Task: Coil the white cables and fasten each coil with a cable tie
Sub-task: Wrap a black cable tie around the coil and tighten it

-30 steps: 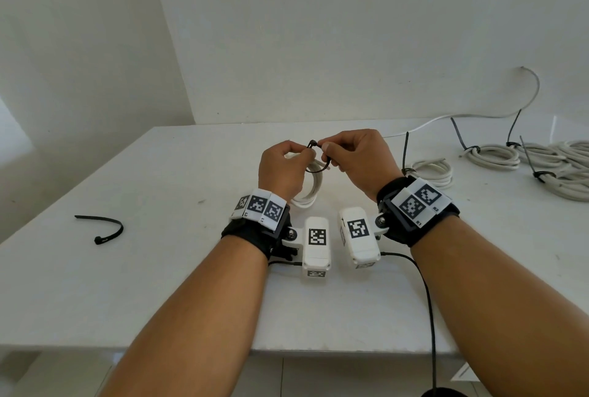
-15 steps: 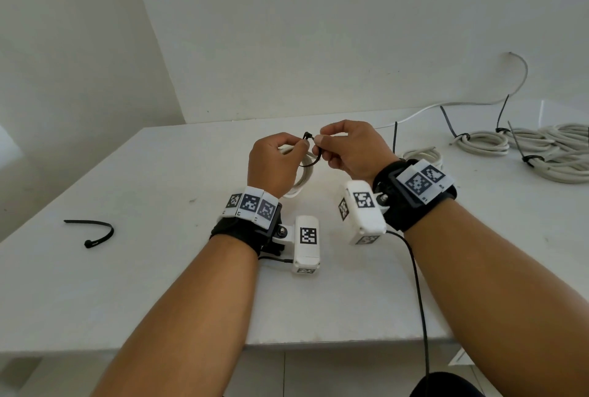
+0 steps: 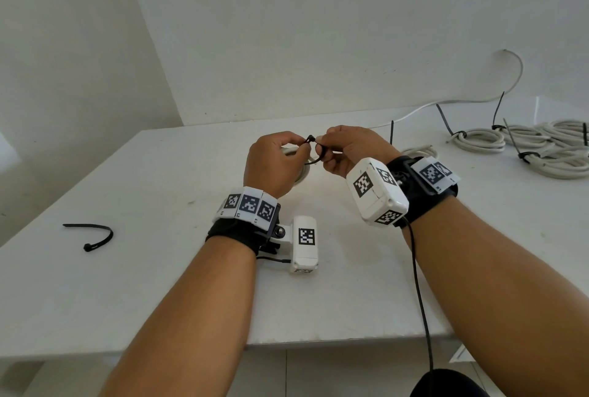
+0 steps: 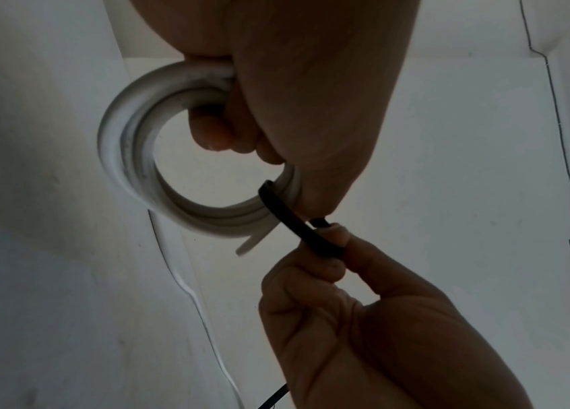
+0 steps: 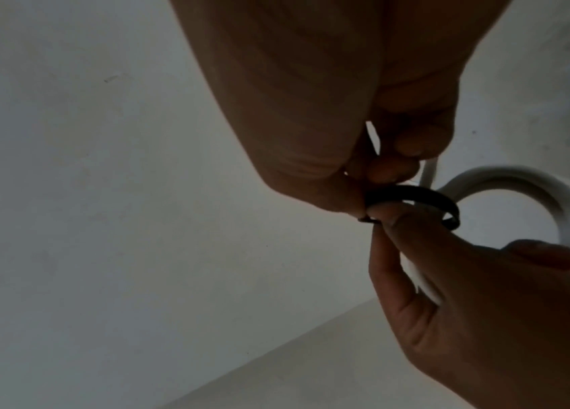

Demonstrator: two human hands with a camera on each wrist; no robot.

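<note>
Head view: bright, even, soft daylight; white worktop [image 3: 159, 269] & wall nearly wash together, faint glare.
Shadows: soft, short, under forearms & wrist cams.
Edges: wide-angle bend, wall corner leans, worktop edge bows.
Wrist views: dim, backlit; left hand [image 4: 304, 91] & right hand [image 5: 339, 110] near-silhouette, grainy.
Focus: wrist views soft; white coil [image 5: 535, 199] blurred at frame edge.

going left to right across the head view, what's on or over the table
loose black cable tie → left hand gripping the white cable coil → black cable tie pinched between both hands → right hand → tied white cable coils at far right
</note>
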